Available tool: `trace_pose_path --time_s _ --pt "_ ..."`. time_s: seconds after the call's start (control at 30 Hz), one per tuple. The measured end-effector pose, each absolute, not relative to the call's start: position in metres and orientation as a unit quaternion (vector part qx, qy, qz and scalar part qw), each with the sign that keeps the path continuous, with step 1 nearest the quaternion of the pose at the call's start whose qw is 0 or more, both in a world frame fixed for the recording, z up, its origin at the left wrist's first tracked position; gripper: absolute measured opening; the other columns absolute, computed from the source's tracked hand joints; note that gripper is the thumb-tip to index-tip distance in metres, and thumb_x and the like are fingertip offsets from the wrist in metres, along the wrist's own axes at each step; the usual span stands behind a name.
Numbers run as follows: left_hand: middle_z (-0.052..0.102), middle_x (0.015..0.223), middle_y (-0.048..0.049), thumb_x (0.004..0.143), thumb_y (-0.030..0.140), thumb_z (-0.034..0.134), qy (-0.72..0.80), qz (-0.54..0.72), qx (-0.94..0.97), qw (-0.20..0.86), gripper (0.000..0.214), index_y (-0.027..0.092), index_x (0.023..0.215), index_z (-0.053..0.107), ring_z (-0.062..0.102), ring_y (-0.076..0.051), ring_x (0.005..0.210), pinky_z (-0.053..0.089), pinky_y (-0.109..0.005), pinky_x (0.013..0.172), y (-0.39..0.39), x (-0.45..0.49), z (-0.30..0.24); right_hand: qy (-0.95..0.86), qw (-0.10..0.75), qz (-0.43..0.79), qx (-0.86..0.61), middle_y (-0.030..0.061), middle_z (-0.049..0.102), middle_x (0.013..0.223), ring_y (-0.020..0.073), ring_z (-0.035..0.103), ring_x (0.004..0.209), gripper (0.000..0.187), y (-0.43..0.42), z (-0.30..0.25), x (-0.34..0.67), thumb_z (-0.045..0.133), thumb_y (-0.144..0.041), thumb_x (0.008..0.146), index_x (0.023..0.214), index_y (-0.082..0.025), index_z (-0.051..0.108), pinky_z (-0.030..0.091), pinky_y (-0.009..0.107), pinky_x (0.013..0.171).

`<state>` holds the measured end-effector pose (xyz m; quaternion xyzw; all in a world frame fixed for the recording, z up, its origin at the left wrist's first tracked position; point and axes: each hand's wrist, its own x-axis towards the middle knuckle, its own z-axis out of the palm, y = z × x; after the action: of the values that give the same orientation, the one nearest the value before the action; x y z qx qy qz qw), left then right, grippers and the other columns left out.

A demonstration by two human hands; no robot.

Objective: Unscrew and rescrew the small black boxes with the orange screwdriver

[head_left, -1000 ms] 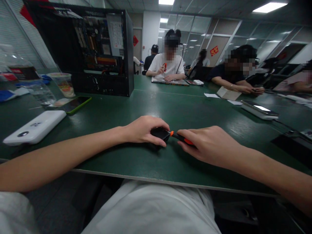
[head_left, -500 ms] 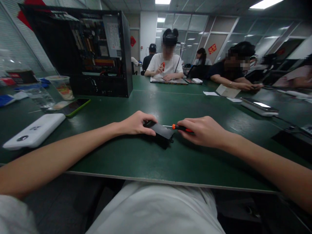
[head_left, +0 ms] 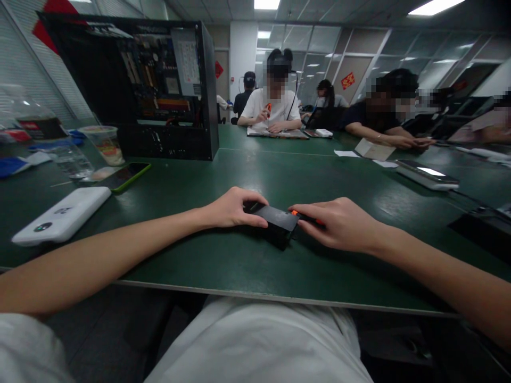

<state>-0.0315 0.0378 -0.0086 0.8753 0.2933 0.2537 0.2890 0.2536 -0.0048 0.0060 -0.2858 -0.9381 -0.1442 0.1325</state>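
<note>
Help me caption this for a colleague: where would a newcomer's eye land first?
Probably on the open black computer case, tall on the left of the green table. Then the near middle: the left hand grips a small black box while the right hand holds an orange-and-black tool at its end.

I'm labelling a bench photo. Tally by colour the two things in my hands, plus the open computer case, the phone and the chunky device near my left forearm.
Black: 2 (box in the left hand, computer case)
Orange and black: 1 (screwdriver in the right hand)
Black with green edge: 1 (phone)
White: 1 (device)
Total: 5
</note>
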Motion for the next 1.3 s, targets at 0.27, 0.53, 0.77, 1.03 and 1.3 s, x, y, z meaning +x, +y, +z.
trace_pose_path --time_s 0.27,0.53,0.77,1.03,1.3 --pt "0.071 0.089 -0.0029 0.074 0.056 0.081 0.304 0.266 0.867 0.290 0.054 0.013 0.107 0.076 0.061 -0.018 0.080 0.042 -0.026 0.071 0.034 -0.028 -0.008 -0.924 0.148 -0.192 -0.296 0.0056 0.077 0.099 0.0153 0.072 0.074 0.033 -0.007 0.011 0.257 0.045 -0.030 0.101 0.120 -0.016 0.068 0.044 0.026 0.059" --pt "0.071 0.087 -0.0022 0.074 0.055 0.080 0.322 0.267 0.865 0.280 0.051 0.014 0.104 0.076 0.061 -0.018 0.079 0.043 -0.026 0.071 0.033 -0.027 -0.008 -0.917 0.148 -0.222 -0.297 0.0045 0.077 0.092 0.0147 0.069 0.067 0.030 -0.006 0.010 0.257 0.046 -0.031 0.101 0.115 -0.018 0.070 0.037 0.027 0.054" --pt "0.069 0.083 -0.0015 0.073 0.054 0.081 0.324 0.273 0.861 0.280 0.051 0.013 0.103 0.076 0.060 -0.017 0.076 0.041 -0.025 0.067 0.032 -0.026 -0.008 -0.915 0.152 -0.222 -0.299 0.0076 0.077 0.099 0.0174 0.070 0.069 0.031 -0.001 0.000 0.254 0.044 -0.029 0.101 0.115 -0.017 0.069 0.041 0.027 0.055" --pt "0.067 0.078 -0.0006 0.072 0.055 0.081 0.341 0.270 0.857 0.276 0.052 0.013 0.102 0.076 0.057 -0.015 0.070 0.039 -0.025 0.064 0.032 -0.026 -0.008 -0.927 0.176 -0.158 -0.290 0.0115 0.076 0.104 0.0202 0.073 0.078 0.033 0.004 -0.015 0.250 0.040 -0.024 0.102 0.118 -0.012 0.066 0.052 0.029 0.063" --pt "0.068 0.081 -0.0009 0.072 0.054 0.081 0.333 0.274 0.862 0.268 0.051 0.013 0.102 0.076 0.059 -0.016 0.073 0.040 -0.024 0.065 0.031 -0.026 -0.007 -0.933 0.185 -0.116 -0.285 0.0100 0.076 0.095 0.0187 0.072 0.073 0.030 0.008 -0.015 0.250 0.044 -0.022 0.098 0.113 -0.012 0.068 0.051 0.027 0.064"
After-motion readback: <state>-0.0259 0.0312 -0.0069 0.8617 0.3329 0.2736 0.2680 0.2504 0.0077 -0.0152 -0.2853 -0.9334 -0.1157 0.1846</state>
